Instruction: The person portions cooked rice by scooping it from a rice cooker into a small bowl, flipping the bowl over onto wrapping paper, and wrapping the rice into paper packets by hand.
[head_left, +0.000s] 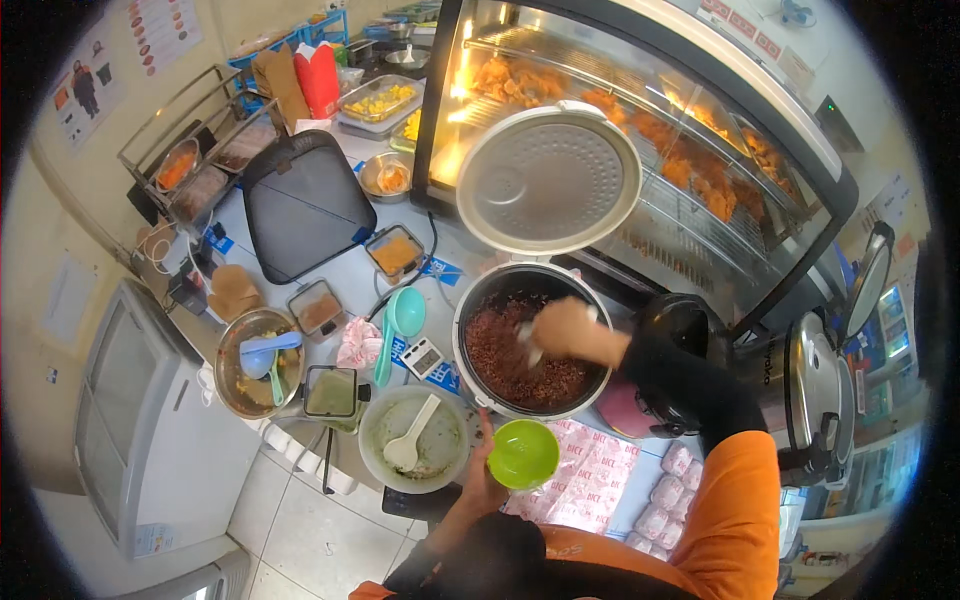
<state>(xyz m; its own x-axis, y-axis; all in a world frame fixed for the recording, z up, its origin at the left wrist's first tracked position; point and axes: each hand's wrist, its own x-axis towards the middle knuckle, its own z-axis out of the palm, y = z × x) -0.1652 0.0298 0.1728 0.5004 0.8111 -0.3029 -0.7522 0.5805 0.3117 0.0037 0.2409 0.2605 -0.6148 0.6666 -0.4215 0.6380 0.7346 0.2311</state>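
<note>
My right hand (571, 328) reaches into the open rice cooker (459, 352), gripping a white utensil (532, 349), likely a rice paddle, blurred by motion. Dark reddish-brown cooked rice (495, 337) lies in its black inner pot. The cooker's lid (551, 180) stands raised behind. My left hand (484, 469) holds a bright green bowl (523, 454) by its left side, just in front of the cooker; no food shows inside the bowl. Left of that hand sits a pale mixing bowl (367, 442) with a white paddle (411, 442) and greenish residue in it.
A heated glass display case (697, 172) with fried food stands behind. Printed wrapping papers (577, 472) and several wrapped bundles (667, 491) lie at front right. Another cooker (810, 390) is at right. A teal ladle (405, 315), timer (422, 360) and metal bowl (225, 375) are left.
</note>
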